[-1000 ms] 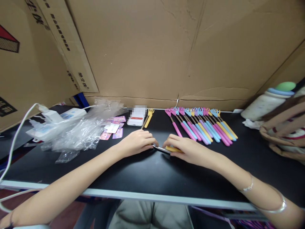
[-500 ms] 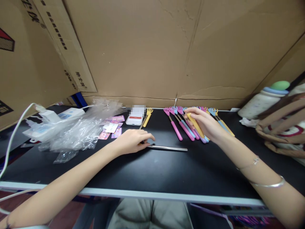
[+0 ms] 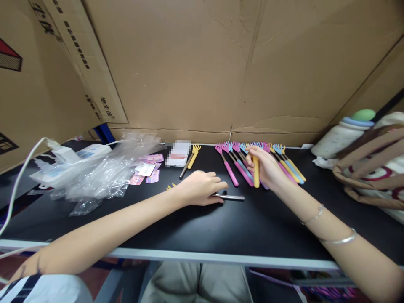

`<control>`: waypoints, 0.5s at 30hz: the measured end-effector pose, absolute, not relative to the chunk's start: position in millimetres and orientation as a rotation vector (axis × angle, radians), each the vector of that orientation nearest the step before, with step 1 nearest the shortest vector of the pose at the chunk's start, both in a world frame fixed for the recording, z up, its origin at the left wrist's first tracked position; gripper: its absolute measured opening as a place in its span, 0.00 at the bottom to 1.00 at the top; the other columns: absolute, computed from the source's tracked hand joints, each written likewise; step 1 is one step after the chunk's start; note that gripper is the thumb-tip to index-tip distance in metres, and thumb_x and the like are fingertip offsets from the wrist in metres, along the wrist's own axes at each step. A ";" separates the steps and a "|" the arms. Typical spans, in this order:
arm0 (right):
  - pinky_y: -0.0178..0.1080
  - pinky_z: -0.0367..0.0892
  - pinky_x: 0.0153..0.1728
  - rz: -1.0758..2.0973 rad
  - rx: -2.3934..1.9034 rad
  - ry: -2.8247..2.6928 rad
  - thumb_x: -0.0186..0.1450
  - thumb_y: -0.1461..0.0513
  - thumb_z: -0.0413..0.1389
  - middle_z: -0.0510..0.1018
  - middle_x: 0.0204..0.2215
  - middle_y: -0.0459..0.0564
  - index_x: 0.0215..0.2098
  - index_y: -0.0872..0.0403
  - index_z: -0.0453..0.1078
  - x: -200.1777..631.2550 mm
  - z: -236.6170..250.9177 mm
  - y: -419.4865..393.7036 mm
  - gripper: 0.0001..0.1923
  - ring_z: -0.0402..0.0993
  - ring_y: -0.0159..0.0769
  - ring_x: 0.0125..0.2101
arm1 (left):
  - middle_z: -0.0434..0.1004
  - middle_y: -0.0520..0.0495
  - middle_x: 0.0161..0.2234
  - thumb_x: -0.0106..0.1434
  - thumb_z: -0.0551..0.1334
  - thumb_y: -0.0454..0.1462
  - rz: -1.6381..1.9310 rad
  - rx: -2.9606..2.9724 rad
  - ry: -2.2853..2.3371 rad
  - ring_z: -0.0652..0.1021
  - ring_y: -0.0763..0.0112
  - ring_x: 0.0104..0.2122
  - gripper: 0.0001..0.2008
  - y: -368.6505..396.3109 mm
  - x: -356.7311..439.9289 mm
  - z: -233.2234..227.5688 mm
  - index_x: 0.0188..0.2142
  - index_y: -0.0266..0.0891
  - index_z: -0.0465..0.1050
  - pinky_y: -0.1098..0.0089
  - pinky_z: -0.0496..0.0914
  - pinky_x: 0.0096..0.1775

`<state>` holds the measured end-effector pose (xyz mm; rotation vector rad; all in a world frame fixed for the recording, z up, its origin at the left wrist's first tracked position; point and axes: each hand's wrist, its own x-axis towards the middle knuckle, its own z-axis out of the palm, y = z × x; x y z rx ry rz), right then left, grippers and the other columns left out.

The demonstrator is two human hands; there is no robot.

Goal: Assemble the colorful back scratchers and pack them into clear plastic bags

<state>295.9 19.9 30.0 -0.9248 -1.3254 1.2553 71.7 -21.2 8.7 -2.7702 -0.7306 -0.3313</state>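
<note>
My left hand is low over the table with thumb and fingers closed around the metal rod of a back scratcher. That scratcher's yellow claw shows behind the wrist, and its bare rod end points right. In my right hand is a yellow handle, gripped near its top and pointing down toward me. Under and beside that hand lies a row of back scratchers with pink, blue, purple and yellow grips, partly hidden by the fingers. Beyond my left hand rest a yellow handle with a claw and a dark rod.
Clear plastic bags cover part of a white power strip at left. Small printed cards and a blurred white item lie farther back. A bottle and a bag stand at right. Cardboard walls the back.
My left hand has slid right along the rod, uncovering the yellow claw behind it. The yellow handle in my right hand has turned from slanted to nearly straight toward me.
</note>
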 end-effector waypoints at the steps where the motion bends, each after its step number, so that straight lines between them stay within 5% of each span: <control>1: 0.31 0.51 0.18 1.257 -0.921 -1.324 0.57 0.55 0.57 0.63 0.18 0.39 0.35 0.52 0.62 295.8 29.0 20.4 0.12 0.56 0.26 0.17 | 0.75 0.49 0.32 0.64 0.60 0.46 -0.326 -2.761 -0.704 0.75 0.66 0.35 0.14 -20.1 78.4 8.7 0.43 0.40 0.69 0.69 0.62 0.28; 7: 0.33 0.57 0.21 1.223 -0.914 -1.359 0.58 0.50 0.57 0.65 0.18 0.40 0.34 0.52 0.61 296.3 21.2 24.5 0.16 0.60 0.28 0.19 | 0.76 0.47 0.31 0.63 0.58 0.38 -0.290 -2.714 -0.672 0.75 0.65 0.34 0.05 -19.4 102.5 8.9 0.34 0.37 0.67 0.68 0.61 0.27; 15: 0.31 0.53 0.19 1.335 -0.890 -1.321 0.59 0.50 0.57 0.59 0.14 0.36 0.31 0.51 0.55 295.5 23.6 21.0 0.17 0.54 0.26 0.15 | 0.73 0.52 0.24 0.67 0.54 0.40 -0.376 -2.607 -0.755 0.74 0.71 0.24 0.06 -16.1 80.0 10.6 0.38 0.40 0.66 0.70 0.54 0.23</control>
